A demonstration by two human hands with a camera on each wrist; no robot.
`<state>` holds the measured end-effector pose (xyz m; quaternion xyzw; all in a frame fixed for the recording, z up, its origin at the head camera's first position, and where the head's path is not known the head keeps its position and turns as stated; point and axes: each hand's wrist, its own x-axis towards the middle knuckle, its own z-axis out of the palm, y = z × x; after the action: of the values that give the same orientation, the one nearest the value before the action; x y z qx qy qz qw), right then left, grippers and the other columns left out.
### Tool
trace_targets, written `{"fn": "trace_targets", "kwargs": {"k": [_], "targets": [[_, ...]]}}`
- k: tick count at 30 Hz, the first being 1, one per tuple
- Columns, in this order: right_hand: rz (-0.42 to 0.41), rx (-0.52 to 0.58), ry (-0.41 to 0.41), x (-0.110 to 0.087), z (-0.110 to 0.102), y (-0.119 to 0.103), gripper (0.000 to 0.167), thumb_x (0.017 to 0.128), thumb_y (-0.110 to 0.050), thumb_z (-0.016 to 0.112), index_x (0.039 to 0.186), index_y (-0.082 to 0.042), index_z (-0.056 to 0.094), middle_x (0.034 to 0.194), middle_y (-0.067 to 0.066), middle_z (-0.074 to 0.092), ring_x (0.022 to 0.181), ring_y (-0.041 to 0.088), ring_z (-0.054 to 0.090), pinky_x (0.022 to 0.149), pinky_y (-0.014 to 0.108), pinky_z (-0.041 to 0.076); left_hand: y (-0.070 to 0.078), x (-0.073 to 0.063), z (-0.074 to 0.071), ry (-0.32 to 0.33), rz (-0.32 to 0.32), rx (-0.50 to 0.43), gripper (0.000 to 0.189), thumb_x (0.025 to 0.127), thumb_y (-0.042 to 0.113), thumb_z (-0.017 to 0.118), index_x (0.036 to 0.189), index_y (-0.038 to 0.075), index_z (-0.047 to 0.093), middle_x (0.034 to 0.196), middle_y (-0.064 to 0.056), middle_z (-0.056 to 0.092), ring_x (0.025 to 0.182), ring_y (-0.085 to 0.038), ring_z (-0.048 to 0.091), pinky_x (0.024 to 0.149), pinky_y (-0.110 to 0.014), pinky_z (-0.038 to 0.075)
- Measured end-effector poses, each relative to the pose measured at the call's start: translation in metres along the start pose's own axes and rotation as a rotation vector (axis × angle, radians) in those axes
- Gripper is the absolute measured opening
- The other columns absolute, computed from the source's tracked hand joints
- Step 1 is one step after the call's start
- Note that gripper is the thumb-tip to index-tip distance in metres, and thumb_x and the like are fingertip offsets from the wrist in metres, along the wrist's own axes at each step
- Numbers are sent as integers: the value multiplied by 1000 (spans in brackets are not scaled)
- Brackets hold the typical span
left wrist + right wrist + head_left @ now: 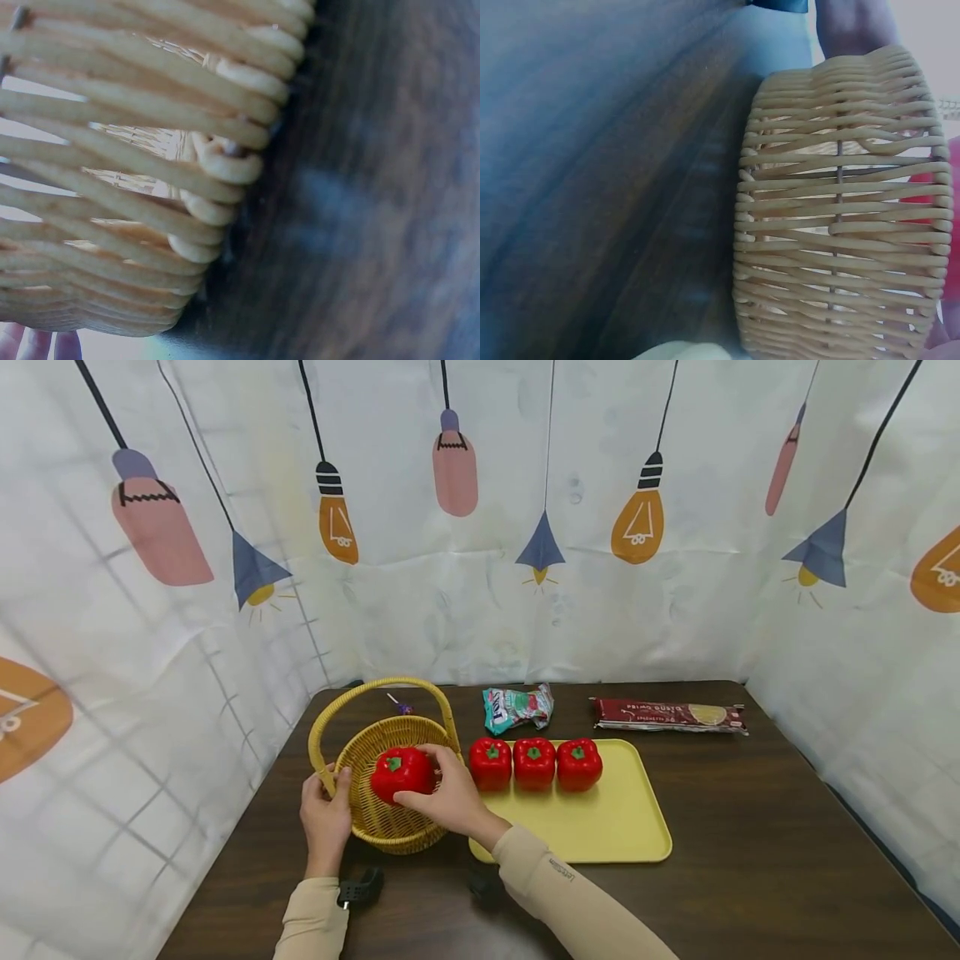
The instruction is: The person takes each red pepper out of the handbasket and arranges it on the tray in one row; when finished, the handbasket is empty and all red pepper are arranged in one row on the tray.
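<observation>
A yellow wicker basket (pixel 405 842) with a tall arched handle stands at the left of the table. At its left side my left hand (pixel 327 820) grips the rim by the foot of the handle. My right hand (pixel 454 795) holds a red bell pepper (pixel 399 773) with a green stem between thumb and fingers, over the basket's opening. The woven wall (pixel 142 165) fills much of the left wrist view, fingertips (pixel 34 345) showing low in the corner. In the right wrist view, red of the pepper (pixel 954 225) shows past the basket's side (pixel 840 225).
Right of the basket lies a yellow tray (pixel 600 827) with three red bell peppers (pixel 535 765) in a row along its back left. Behind stand a teal snack bag (pixel 516 708) and a dark red spaghetti packet (pixel 667 716). A lollipop (pixel 403 707) lies behind the basket.
</observation>
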<state>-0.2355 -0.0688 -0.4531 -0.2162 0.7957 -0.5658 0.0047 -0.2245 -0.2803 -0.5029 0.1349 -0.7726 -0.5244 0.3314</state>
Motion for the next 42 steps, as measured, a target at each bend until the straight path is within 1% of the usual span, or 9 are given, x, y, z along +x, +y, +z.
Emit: {"fn": "trace_targets", "kwargs": {"k": [5, 11, 19, 23, 26, 29, 33, 40, 42], "targets": [[-18, 53, -3, -10, -9, -2, 68, 80, -37, 79, 136, -19, 45, 128, -2, 53, 108, 16, 52, 83, 32, 52, 0, -1, 0, 1, -10, -6, 36, 97, 32, 60, 99, -4, 60, 125, -14, 56, 107, -13, 48, 84, -23, 37], [-22, 107, -13, -20, -22, -2, 67, 81, -36, 79, 137, -23, 44, 127, -6, 55, 107, 15, 54, 84, 31, 51, 1, -1, 0, -3, -10, 2, 37, 98, 32, 60, 101, -5, 60, 126, -16, 55, 107, -14, 47, 85, -24, 36], [-63, 84, -10, -35, -45, 0, 67, 81, -35, 80, 137, -23, 44, 126, -6, 56, 108, 15, 54, 89, 44, 51, 1, -1, 0, -10, -20, -6, 34, 98, 32, 59, 101, -3, 60, 126, -14, 55, 109, -19, 50, 83, -23, 37], [-94, 67, 24, -42, -58, 6, 67, 79, -32, 82, 135, -22, 46, 126, -6, 56, 110, 15, 53, 90, 47, 49, 2, -1, 0, -21, -19, -14, 37, 98, 33, 59, 103, -3, 60, 127, -15, 54, 108, -17, 49, 84, -25, 38], [-101, 45, 57, -47, -69, 8, 69, 78, -32, 83, 136, -21, 47, 127, -8, 56, 112, 14, 53, 92, 44, 48, 1, -1, -1, -25, -22, -12, 38, 98, 34, 58, 105, -4, 60, 127, -16, 53, 106, -14, 47, 84, -26, 38], [-98, 22, 84, -52, -79, 9, 74, 77, -32, 84, 138, -16, 46, 128, -9, 56, 110, 14, 54, 91, 41, 49, 1, -1, -2, -25, -22, -14, 38, 98, 34, 58, 104, -4, 60, 127, -16, 53, 106, -12, 47, 84, -27, 38], [-96, 0, 118, -60, -92, 10, 77, 76, -32, 85, 140, -14, 45, 129, -9, 55, 108, 15, 54, 88, 43, 49, 1, 0, -2, -21, -21, -19, 38, 98, 33, 58, 103, -4, 60, 128, -15, 54, 106, -10, 47, 84, -25, 38], [-110, 15, 181, -72, -116, 14, 72, 76, -23, 86, 136, -17, 48, 131, -4, 55, 112, 20, 56, 91, 52, 49, 1, -1, -1, -20, -12, -14, 37, 98, 33, 59, 102, -4, 60, 127, -15, 54, 105, -8, 47, 83, -24, 38], [-113, 20, 203, -75, -122, 16, 70, 76, -22, 85, 135, -18, 48, 132, -2, 55, 111, 21, 57, 91, 52, 49, 1, 0, -1, -20, -9, -15, 37, 98, 32, 59, 101, -4, 59, 127, -15, 54, 106, -9, 47, 84, -24, 38]]}}
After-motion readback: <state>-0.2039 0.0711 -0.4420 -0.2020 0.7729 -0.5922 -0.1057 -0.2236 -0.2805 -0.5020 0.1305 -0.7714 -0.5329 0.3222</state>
